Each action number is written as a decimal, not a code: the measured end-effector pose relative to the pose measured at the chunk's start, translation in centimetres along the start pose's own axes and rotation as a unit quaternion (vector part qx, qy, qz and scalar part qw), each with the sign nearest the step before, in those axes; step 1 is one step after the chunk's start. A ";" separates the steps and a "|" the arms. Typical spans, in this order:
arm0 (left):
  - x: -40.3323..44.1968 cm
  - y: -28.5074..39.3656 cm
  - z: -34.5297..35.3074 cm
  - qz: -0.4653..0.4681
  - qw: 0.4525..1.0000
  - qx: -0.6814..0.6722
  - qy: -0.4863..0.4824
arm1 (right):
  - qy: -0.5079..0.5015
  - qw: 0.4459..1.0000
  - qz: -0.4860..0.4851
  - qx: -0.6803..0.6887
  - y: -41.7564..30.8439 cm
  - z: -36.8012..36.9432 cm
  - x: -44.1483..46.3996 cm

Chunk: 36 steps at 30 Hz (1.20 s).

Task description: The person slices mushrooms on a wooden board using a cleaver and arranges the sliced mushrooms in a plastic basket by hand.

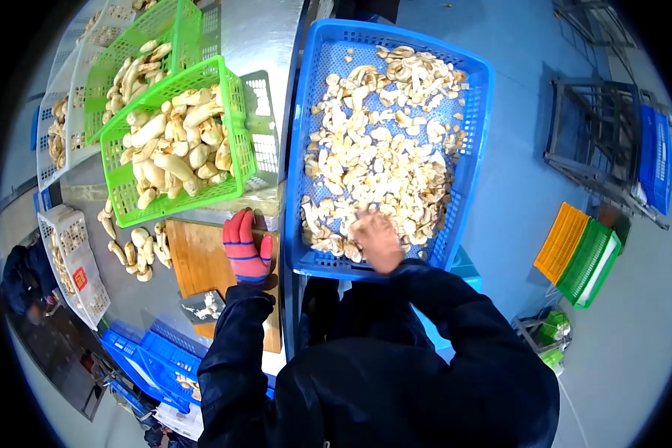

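Observation:
My left hand (247, 249), in a red knit glove with dark stripes, lies over the edge of a wooden cutting board (190, 257). Its fingers are stretched out, the thumb apart, with nothing in them. My bare right hand (379, 240) is palm down at the near side of a large blue crate (300, 168), touching cut mushroom pieces (403, 175) spread over the crate's bottom. The right fingers look spread, though slightly blurred, and their tips blend with the pieces. On the board lies a dark flat rectangular thing (194, 305) with white bits on it.
A green basket (116, 205) of whole thick-stemmed mushrooms stands beyond the board, with another green basket (93, 112) behind. Loose mushrooms (140, 254) lie on the metal table. White crates (75, 261) stand farther left; metal racks (590, 142) stand on the floor at right.

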<state>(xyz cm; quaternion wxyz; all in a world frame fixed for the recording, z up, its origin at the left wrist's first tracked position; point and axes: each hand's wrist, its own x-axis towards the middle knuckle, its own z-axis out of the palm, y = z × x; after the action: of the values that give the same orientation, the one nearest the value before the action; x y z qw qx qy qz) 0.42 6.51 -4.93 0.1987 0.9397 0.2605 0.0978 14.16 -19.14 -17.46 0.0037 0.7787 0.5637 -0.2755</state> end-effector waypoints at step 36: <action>0.3 -0.4 0.3 -0.013 1.000 0.001 -0.007 | 0.143 0.979 0.139 -0.042 1.5 -11.5 21.9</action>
<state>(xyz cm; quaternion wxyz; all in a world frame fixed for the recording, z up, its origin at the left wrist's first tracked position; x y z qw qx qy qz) 0.53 6.89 -5.34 0.2007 0.9371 0.2717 0.0881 25.02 3.10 -17.63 -0.0056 0.8798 0.4560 -0.1342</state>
